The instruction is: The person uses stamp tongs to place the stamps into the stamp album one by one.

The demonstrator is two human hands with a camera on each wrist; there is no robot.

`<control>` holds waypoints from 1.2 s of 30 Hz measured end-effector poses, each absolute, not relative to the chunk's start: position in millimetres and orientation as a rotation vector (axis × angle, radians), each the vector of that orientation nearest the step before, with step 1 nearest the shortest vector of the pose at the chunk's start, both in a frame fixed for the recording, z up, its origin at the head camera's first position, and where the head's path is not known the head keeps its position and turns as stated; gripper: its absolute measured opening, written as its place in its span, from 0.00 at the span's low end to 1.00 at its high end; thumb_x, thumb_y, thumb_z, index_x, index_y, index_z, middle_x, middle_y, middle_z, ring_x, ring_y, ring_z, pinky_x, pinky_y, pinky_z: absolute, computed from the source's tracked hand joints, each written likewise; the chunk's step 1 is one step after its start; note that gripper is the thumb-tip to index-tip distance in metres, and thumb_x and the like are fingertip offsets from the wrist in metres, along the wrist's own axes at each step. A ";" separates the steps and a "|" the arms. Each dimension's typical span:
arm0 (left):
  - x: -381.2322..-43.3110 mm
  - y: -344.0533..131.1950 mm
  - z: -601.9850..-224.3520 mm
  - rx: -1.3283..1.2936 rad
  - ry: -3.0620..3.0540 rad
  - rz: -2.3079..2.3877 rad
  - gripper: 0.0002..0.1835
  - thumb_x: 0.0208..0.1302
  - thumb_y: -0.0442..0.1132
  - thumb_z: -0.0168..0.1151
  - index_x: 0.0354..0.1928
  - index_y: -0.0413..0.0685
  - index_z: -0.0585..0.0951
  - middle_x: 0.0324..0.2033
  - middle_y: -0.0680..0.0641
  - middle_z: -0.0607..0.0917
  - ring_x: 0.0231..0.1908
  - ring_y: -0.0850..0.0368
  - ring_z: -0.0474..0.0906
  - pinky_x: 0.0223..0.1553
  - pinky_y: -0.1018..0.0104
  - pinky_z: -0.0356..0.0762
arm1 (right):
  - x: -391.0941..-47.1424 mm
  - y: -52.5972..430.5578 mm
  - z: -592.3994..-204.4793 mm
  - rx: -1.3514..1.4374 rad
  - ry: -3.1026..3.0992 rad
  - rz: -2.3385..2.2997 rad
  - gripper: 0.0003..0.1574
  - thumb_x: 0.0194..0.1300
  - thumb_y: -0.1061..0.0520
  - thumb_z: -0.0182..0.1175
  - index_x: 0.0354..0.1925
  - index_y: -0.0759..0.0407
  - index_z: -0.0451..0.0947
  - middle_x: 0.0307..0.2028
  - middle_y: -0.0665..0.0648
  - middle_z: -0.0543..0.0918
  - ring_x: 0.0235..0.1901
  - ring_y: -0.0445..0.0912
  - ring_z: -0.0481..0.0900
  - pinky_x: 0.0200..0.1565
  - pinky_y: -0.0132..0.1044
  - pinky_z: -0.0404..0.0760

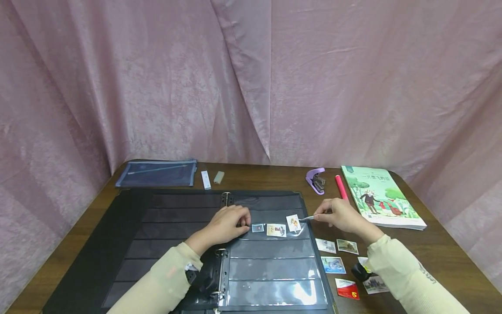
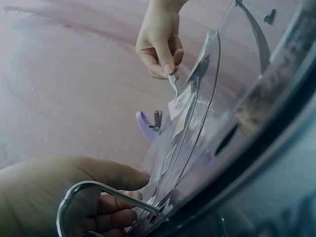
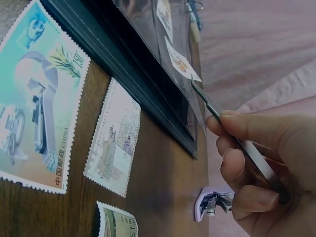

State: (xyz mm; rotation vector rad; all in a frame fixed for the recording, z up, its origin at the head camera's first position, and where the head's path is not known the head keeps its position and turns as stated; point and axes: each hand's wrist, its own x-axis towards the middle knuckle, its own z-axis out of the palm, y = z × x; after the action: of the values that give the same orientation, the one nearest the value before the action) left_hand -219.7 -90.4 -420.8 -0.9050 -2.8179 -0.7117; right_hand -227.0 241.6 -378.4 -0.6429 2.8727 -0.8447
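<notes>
In my right hand [image 1: 338, 214] I pinch metal tweezers [image 3: 256, 163]. Their tips grip a small stamp [image 1: 293, 223] with an orange and brown picture, tilted at the right end of a clear pocket strip. Two more stamps, a wider pale one [image 1: 276, 230] and a small blue one [image 1: 257, 228], sit in that row. The black stamp album [image 1: 129, 209] lies open beneath both hands. My left hand [image 1: 227, 223] is at the row's left end, thumb and fingers pinching the clear pocket sheet [image 2: 165, 158], beside a metal binder ring [image 2: 94, 183].
Loose stamps lie right of the album, including a blue one [image 1: 333, 264] and a red one [image 1: 347, 288]. Behind are a purple stapler [image 1: 313, 179], a red pen [image 1: 341, 186], a green book [image 1: 382, 196], a mesh pouch [image 1: 157, 173] and an eraser [image 1: 218, 177].
</notes>
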 end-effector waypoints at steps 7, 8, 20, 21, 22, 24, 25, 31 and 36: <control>-220.3 -91.0 -421.4 -0.903 -2.820 -0.697 0.07 0.50 0.42 0.64 0.26 0.58 0.73 0.23 0.60 0.73 0.29 0.67 0.65 0.38 0.67 0.62 | -227.5 239.1 -377.6 -0.676 2.850 -0.790 0.05 0.54 0.57 0.61 0.28 0.57 0.82 0.28 0.51 0.80 0.15 0.38 0.71 0.20 0.30 0.71; -220.1 -91.0 -421.1 -0.902 -2.821 -0.694 0.07 0.50 0.42 0.64 0.26 0.58 0.73 0.23 0.60 0.73 0.29 0.67 0.65 0.38 0.67 0.62 | -228.0 239.0 -377.0 -0.677 2.843 -0.779 0.05 0.54 0.57 0.61 0.28 0.57 0.82 0.28 0.51 0.80 0.15 0.38 0.71 0.20 0.30 0.71; -217.8 -89.9 -418.4 -0.892 -2.820 -0.677 0.08 0.50 0.42 0.65 0.26 0.60 0.73 0.22 0.60 0.72 0.28 0.67 0.65 0.36 0.69 0.61 | -236.8 242.8 -365.5 -0.669 2.758 -0.745 0.06 0.54 0.58 0.61 0.29 0.59 0.82 0.30 0.54 0.81 0.16 0.40 0.72 0.21 0.31 0.72; -217.8 -90.0 -418.3 -0.893 -2.818 -0.678 0.08 0.50 0.42 0.65 0.26 0.60 0.73 0.22 0.60 0.72 0.28 0.67 0.65 0.35 0.69 0.61 | -236.9 243.3 -364.2 -0.657 2.764 -0.741 0.06 0.54 0.58 0.61 0.29 0.59 0.82 0.30 0.54 0.81 0.17 0.40 0.72 0.21 0.31 0.72; -217.8 -90.1 -418.1 -0.892 -2.817 -0.678 0.08 0.50 0.42 0.65 0.26 0.60 0.73 0.22 0.60 0.72 0.28 0.67 0.65 0.35 0.69 0.61 | -236.9 243.5 -362.9 -0.646 2.773 -0.738 0.06 0.54 0.58 0.61 0.29 0.59 0.82 0.30 0.54 0.81 0.17 0.40 0.72 0.21 0.31 0.72; -217.8 -90.4 -417.8 -0.894 -2.813 -0.676 0.08 0.50 0.42 0.65 0.26 0.59 0.73 0.22 0.60 0.72 0.28 0.67 0.65 0.35 0.69 0.61 | -236.9 243.1 -360.4 -0.630 2.787 -0.736 0.05 0.55 0.58 0.61 0.29 0.58 0.82 0.30 0.54 0.81 0.17 0.41 0.72 0.22 0.31 0.72; -217.8 -90.5 -417.6 -0.893 -2.814 -0.674 0.08 0.50 0.42 0.65 0.26 0.59 0.73 0.22 0.60 0.72 0.28 0.67 0.65 0.35 0.69 0.61 | -237.0 242.4 -359.3 -0.630 2.791 -0.738 0.05 0.55 0.58 0.61 0.29 0.59 0.82 0.31 0.54 0.81 0.18 0.41 0.72 0.22 0.31 0.72; -218.9 -90.7 -417.8 -0.885 -2.821 -0.677 0.07 0.50 0.42 0.64 0.27 0.59 0.74 0.22 0.60 0.72 0.28 0.67 0.65 0.35 0.69 0.61 | -238.0 232.7 -357.5 -0.708 2.795 -0.719 0.05 0.55 0.59 0.60 0.29 0.59 0.82 0.31 0.54 0.81 0.20 0.41 0.74 0.22 0.30 0.74; -218.4 -90.0 -418.5 -0.898 -2.818 -0.676 0.07 0.51 0.42 0.64 0.27 0.59 0.73 0.23 0.60 0.73 0.28 0.67 0.65 0.35 0.69 0.61 | -238.0 228.0 -361.2 -0.747 2.823 -0.656 0.04 0.54 0.59 0.61 0.28 0.57 0.82 0.28 0.51 0.80 0.17 0.38 0.73 0.22 0.29 0.73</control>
State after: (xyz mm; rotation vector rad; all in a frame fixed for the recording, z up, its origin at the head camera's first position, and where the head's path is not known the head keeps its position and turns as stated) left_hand -218.4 -90.0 -418.5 -0.8977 -2.8179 -0.6765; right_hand -238.0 228.0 -361.2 -0.7475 2.8228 -0.6558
